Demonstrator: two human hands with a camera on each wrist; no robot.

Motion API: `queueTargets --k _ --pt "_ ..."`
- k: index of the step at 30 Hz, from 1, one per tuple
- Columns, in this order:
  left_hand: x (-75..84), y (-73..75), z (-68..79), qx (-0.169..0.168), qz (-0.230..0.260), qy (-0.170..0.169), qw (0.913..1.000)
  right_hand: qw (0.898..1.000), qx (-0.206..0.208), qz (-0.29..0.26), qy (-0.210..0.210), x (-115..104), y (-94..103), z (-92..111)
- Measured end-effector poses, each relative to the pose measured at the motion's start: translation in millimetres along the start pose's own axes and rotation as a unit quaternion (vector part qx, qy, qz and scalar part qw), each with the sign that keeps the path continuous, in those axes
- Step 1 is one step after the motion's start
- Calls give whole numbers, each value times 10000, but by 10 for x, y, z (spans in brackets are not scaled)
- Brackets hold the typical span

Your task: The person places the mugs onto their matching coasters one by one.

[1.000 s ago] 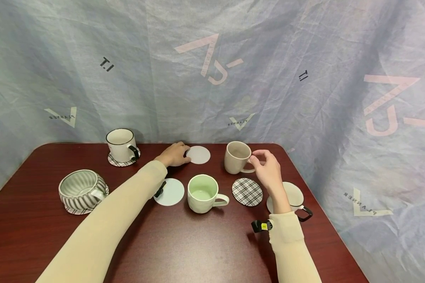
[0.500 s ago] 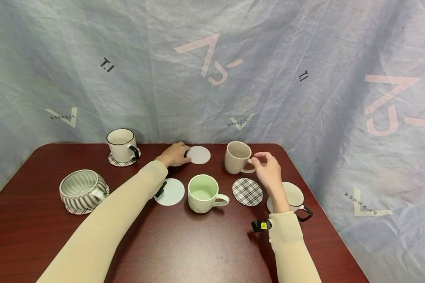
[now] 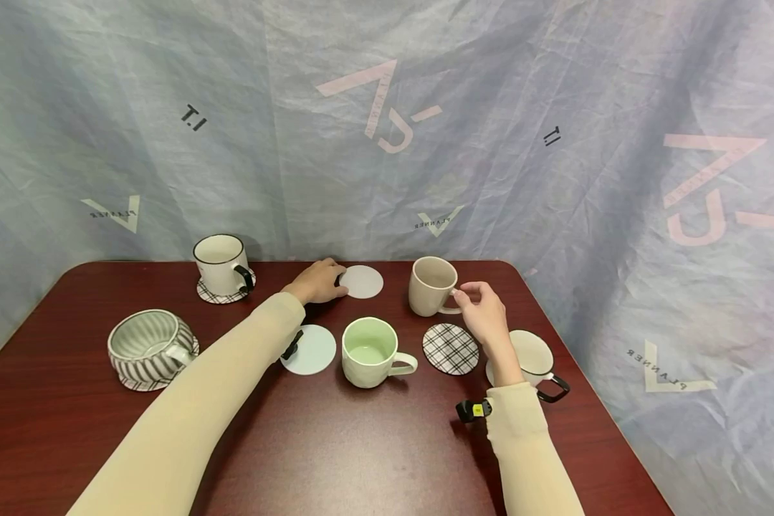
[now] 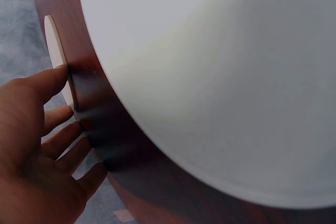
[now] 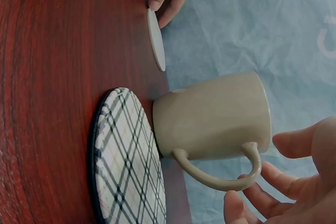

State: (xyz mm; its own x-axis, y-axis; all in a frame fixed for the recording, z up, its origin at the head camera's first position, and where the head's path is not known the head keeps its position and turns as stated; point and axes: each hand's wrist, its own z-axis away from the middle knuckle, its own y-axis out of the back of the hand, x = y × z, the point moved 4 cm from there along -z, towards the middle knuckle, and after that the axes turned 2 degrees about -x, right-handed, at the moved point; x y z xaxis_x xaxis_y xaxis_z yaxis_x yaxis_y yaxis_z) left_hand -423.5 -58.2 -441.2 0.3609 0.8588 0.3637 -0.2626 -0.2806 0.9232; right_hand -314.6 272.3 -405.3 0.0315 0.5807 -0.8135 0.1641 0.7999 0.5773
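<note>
At the back of the table, my left hand (image 3: 318, 282) touches the left edge of a white round coaster (image 3: 364, 282). Its thumb and forefinger lie at that edge with the other fingers loosely bent, as the left wrist view shows. A beige mug (image 3: 431, 287) stands upright at the back right. My right hand (image 3: 484, 312) is at its handle (image 5: 223, 181), fingers spread around it without closing. Just in front of the mug lies a plaid coaster (image 3: 451, 349). A pale green mug (image 3: 369, 356) stands nearer, in the middle, beside another white coaster (image 3: 311, 350).
On the left, a striped mug (image 3: 150, 347) and a white black-rimmed mug (image 3: 221, 264) stand on plaid coasters. A white mug with a black handle (image 3: 534, 355) stands on a coaster at right, partly behind my right forearm. A printed cloth (image 3: 387, 193) hangs behind the table.
My right hand has drawn back slightly from the beige mug's handle, then shifted left to it again. The left hand and the mugs have stayed where they were.
</note>
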Motion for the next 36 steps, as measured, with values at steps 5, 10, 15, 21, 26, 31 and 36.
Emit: queueTargets --k 5,10,15,21,26,31,36 --pt "-17 -17 -17 -11 8 38 10000 10000 -52 45 -65 46 -32 -16" --pt "-18 -20 -20 -19 27 51 10000 9996 -197 133 -135 84 -76 -27" --pt "-21 -25 -25 -47 15 59 10000 9992 -272 158 -259 114 -106 -43" --pt "-9 -15 -15 -17 12 16 10000 9988 -292 201 -325 152 -126 -59" --pt "-14 -12 -25 -16 3 7 10000 9987 -358 -104 -353 176 -158 -60" --pt "-16 -10 -28 -25 25 4 10000 9967 -472 -527 -400 182 -181 -62" --pt "-18 -10 -34 -17 25 27 10000 9952 -507 -710 -449 195 -188 -75"
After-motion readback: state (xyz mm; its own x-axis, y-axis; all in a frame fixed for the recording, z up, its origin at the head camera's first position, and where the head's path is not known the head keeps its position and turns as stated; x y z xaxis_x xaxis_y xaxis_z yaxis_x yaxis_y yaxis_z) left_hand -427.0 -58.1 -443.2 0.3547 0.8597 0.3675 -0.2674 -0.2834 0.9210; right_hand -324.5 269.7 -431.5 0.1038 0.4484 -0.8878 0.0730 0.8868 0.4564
